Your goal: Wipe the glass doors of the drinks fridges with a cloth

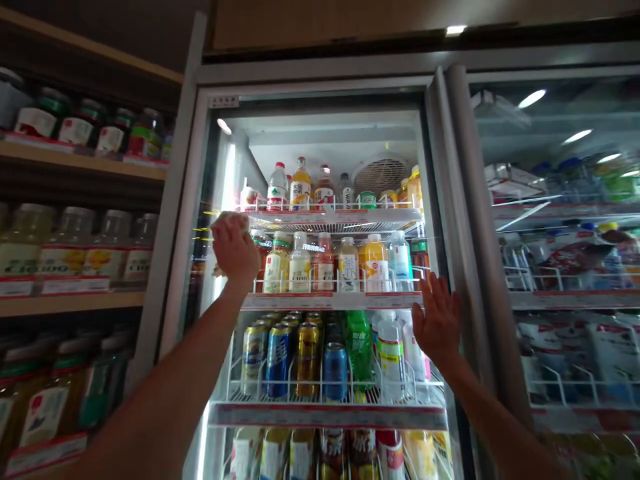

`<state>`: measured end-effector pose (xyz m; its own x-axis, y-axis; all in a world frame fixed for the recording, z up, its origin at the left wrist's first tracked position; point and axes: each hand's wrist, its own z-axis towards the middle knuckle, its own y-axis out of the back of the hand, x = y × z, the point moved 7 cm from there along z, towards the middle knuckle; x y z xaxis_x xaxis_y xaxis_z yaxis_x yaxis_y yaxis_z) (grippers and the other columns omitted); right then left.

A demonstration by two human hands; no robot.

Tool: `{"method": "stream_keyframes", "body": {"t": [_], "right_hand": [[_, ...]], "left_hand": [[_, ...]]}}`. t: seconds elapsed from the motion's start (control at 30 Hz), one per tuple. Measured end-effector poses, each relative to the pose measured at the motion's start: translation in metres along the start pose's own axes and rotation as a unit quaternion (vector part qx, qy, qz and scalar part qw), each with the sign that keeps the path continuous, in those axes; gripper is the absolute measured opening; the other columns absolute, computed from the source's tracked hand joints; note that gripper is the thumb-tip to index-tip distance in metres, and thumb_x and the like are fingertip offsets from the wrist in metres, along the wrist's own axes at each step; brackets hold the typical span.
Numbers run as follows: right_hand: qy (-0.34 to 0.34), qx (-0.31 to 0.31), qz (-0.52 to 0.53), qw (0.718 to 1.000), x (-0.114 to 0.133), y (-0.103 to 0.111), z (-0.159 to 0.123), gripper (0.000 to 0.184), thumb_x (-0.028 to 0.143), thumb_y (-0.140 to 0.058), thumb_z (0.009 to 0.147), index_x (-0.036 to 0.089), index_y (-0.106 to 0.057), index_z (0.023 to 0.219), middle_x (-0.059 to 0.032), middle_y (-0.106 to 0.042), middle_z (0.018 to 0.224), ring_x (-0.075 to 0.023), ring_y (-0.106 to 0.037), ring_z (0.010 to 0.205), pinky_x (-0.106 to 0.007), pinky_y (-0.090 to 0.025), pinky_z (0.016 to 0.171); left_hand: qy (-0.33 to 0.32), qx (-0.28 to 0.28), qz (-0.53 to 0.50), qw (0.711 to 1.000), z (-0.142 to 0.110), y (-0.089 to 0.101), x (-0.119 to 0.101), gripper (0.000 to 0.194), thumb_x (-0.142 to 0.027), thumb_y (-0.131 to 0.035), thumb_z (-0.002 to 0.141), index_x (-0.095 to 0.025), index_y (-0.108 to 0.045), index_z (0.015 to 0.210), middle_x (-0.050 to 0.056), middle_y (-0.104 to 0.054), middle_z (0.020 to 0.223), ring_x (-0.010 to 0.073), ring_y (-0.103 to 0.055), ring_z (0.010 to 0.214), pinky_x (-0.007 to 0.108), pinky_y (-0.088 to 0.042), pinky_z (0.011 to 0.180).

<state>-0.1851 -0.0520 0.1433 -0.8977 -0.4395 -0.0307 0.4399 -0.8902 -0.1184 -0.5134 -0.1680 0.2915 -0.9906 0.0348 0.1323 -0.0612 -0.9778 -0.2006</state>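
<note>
A closed glass fridge door (330, 120) stands before me, with drinks on wire shelves behind it. My left hand (235, 252) is raised at the door's left part, its fingers pressed over a pale cloth (236, 220) that lies against the glass. Only the cloth's upper edge shows clearly. My right hand (437, 320) rests flat on the right part of the glass, near the metal frame (453, 200), fingers stretched and holding nothing. Between the hands, behind the glass, stand juice bottles (376, 263) and, lower, drink cans (307, 360).
On the left, wooden shelves (75, 303) carry several bottled drinks. To the right is a second glass-door fridge (555, 213) with bottles and packs inside. A vertical metal handle strip (467, 167) runs between the two doors. Ceiling lights reflect in the glass.
</note>
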Motion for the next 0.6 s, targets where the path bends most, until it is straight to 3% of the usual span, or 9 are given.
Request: {"method": "stream_keyframes", "body": {"t": [0.07, 0.17, 0.2, 0.27, 0.3, 0.37, 0.43, 0.53, 0.6], "right_hand": [[-0.002, -0.003, 0.003, 1.000, 0.000, 0.001, 0.000, 0.058, 0.028, -0.039, 0.089, 0.022, -0.020, 0.144, -0.0095, -0.031, 0.147, -0.0241, -0.026, 0.136, -0.050, -0.024, 0.109], [0.009, -0.005, 0.010, 1.000, 0.000, 0.001, 0.000, 0.057, 0.025, -0.039, 0.088, 0.023, -0.023, 0.143, -0.0090, -0.033, 0.146, -0.0230, -0.027, 0.136, -0.048, -0.024, 0.109], [0.011, -0.007, 0.012, 1.000, -0.001, 0.002, 0.000, 0.056, 0.025, -0.039, 0.088, 0.022, -0.024, 0.143, -0.0090, -0.034, 0.146, -0.0227, -0.027, 0.136, -0.048, -0.024, 0.109], [0.014, -0.013, 0.012, 1.000, 0.000, 0.003, 0.000, 0.055, 0.024, -0.038, 0.088, 0.022, -0.025, 0.142, -0.0093, -0.035, 0.145, -0.0224, -0.028, 0.136, -0.048, -0.025, 0.109], [0.014, -0.016, 0.011, 1.000, 0.000, 0.003, 0.000, 0.055, 0.023, -0.038, 0.088, 0.022, -0.026, 0.142, -0.0094, -0.036, 0.144, -0.0224, -0.028, 0.136, -0.048, -0.025, 0.109], [0.013, -0.020, 0.009, 1.000, 0.001, 0.004, 0.000, 0.055, 0.024, -0.038, 0.088, 0.022, -0.025, 0.142, -0.0095, -0.036, 0.144, -0.0226, -0.028, 0.136, -0.048, -0.026, 0.109], [0.011, -0.021, 0.005, 1.000, 0.002, 0.004, 0.000, 0.056, 0.024, -0.038, 0.088, 0.022, -0.024, 0.142, -0.0094, -0.036, 0.144, -0.0229, -0.028, 0.136, -0.047, -0.027, 0.109], [0.010, -0.022, 0.004, 1.000, 0.002, 0.004, 0.000, 0.056, 0.025, -0.037, 0.088, 0.023, -0.024, 0.142, -0.0090, -0.036, 0.144, -0.0233, -0.030, 0.135, -0.047, -0.028, 0.107], [0.014, -0.024, 0.010, 1.000, 0.000, 0.004, -0.001, 0.054, 0.026, -0.036, 0.088, 0.023, -0.027, 0.141, -0.0090, -0.037, 0.144, -0.0233, -0.031, 0.135, -0.048, -0.028, 0.107]], "left_hand": [[-0.011, -0.016, -0.012, 1.000, -0.012, -0.007, -0.021, 0.047, -0.017, -0.025, 0.092, -0.012, -0.026, 0.138, 0.014, -0.030, 0.145, 0.0293, -0.015, 0.139, 0.061, -0.025, 0.107], [-0.141, 0.064, -0.041, 0.987, -0.051, -0.034, -0.096, 0.040, -0.023, -0.034, 0.091, -0.032, -0.042, 0.129, -0.004, -0.044, 0.138, 0.0148, -0.028, 0.135, 0.038, -0.037, 0.107], [-0.208, 0.113, -0.052, 0.970, -0.063, -0.041, -0.113, 0.039, -0.026, -0.037, 0.091, -0.030, -0.044, 0.129, -0.003, -0.041, 0.140, 0.0156, -0.026, 0.136, 0.037, -0.035, 0.108], [-0.196, 0.139, -0.043, 0.970, -0.067, -0.037, -0.096, 0.036, -0.027, -0.039, 0.090, -0.030, -0.048, 0.126, -0.003, -0.040, 0.141, 0.0150, -0.026, 0.136, 0.036, -0.033, 0.109], [-0.129, 0.119, -0.024, 0.984, -0.059, -0.028, -0.066, 0.036, -0.027, -0.037, 0.091, -0.030, -0.048, 0.125, -0.004, -0.042, 0.140, 0.0140, -0.028, 0.135, 0.035, -0.033, 0.109], [-0.021, 0.057, 0.006, 0.998, -0.038, -0.006, -0.003, 0.043, -0.025, -0.027, 0.093, -0.016, -0.038, 0.133, 0.009, -0.033, 0.145, 0.0244, -0.019, 0.138, 0.053, -0.025, 0.109], [0.049, 0.011, 0.016, 0.999, -0.024, 0.006, 0.033, 0.047, -0.025, -0.025, 0.093, -0.014, -0.027, 0.138, 0.011, -0.027, 0.147, 0.0275, -0.010, 0.139, 0.059, -0.020, 0.109], [0.034, 0.021, -0.004, 0.999, -0.031, -0.007, 0.001, 0.045, -0.026, -0.031, 0.092, -0.020, -0.033, 0.137, 0.006, -0.030, 0.147, 0.0234, -0.016, 0.139, 0.051, -0.026, 0.111], [-0.092, 0.087, -0.030, 0.991, -0.051, -0.026, -0.053, 0.040, -0.024, -0.035, 0.092, -0.027, -0.042, 0.130, 0.002, -0.032, 0.146, 0.0192, -0.021, 0.138, 0.042, -0.031, 0.110]]}}
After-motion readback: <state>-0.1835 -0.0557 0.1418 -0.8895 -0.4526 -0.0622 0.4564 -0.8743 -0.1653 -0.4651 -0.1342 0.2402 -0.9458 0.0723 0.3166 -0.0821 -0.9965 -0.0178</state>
